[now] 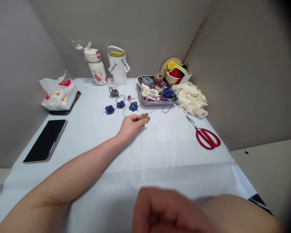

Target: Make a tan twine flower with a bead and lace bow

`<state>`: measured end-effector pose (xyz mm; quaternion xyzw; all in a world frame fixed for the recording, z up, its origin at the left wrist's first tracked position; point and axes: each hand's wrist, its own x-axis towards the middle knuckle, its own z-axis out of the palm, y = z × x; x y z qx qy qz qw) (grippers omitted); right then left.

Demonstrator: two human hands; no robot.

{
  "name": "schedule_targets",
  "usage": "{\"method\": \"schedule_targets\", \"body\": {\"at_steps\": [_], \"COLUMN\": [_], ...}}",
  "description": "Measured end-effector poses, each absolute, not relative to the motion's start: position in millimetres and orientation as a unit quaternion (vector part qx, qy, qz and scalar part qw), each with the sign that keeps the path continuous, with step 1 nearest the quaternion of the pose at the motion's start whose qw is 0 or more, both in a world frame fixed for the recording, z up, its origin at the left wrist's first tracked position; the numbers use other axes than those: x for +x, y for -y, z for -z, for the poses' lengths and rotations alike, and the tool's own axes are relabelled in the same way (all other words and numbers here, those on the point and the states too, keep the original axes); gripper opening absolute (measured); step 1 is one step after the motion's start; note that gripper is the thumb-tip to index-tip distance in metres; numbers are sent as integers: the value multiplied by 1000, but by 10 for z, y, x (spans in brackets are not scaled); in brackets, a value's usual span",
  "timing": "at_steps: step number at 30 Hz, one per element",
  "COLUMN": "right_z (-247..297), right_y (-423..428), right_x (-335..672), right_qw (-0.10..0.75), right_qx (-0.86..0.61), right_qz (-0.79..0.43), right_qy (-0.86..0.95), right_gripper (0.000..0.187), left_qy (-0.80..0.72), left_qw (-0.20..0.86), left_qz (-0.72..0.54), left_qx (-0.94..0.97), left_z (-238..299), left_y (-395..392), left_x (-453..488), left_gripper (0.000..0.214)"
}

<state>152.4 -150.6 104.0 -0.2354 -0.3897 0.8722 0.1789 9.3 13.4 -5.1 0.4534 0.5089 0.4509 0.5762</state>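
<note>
My left hand reaches over the middle of the table, pinching a small tan crocheted flower between thumb and fingers. A thin white thread hangs from the flower and seems to run down toward my right hand. Close to the camera, my right hand is blurred, its fingers curled closed; what they hold is hidden. Beyond the left hand lie blue flowers with beaded centres: one at left, one with a grey cord loop, and one nearest the tan flower.
Red-handled scissors lie at right. A metal tray holds yarn balls and beads, beside a cream yarn heap and a yarn-filled container. Left are a phone and tissues; behind, a bottle and white canister.
</note>
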Motion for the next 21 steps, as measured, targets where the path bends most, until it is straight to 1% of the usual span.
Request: {"method": "schedule_targets", "body": {"at_steps": [2,4,5,6,7,8,10,13,15,17,21], "right_z": [-1017,-930,-861,-777,-681,-579,-373,-137,-57,-35,-88], "right_y": [1256,887,688,500,336,206,62,73,138,193,247], "right_x": [1628,1771,1850,1924,1989,2037,2069,1980,1882,1795,1715], "right_qw": [306,480,535,557,541,496,392,307,282,276,301], "right_qx": [-271,-365,-417,-461,-508,-550,-592,-582,-573,-571,-549], "right_qz": [-806,-639,-547,-471,-415,-384,-362,-371,-385,-404,-479], "right_qy": [427,478,491,506,527,552,604,655,666,659,615], "right_gripper": [30,24,22,21,22,24,28,36,38,35,24], "left_qy": [-500,-490,-485,-482,-480,-479,-476,-463,-455,-454,-459], "left_qw": [588,602,610,618,626,634,642,649,654,653,635], "left_qz": [-441,-434,-431,-426,-422,-418,-414,-415,-421,-431,-446], "left_qx": [457,457,455,451,446,441,435,439,434,426,432], "left_z": [51,44,37,29,20,12,2,4,12,23,57], "left_y": [-129,-120,-114,-107,-100,-92,-79,-69,-69,-73,-87], "left_x": [94,103,110,117,125,132,142,146,147,151,156], "left_gripper": [27,27,27,26,26,25,24,23,23,23,21]}}
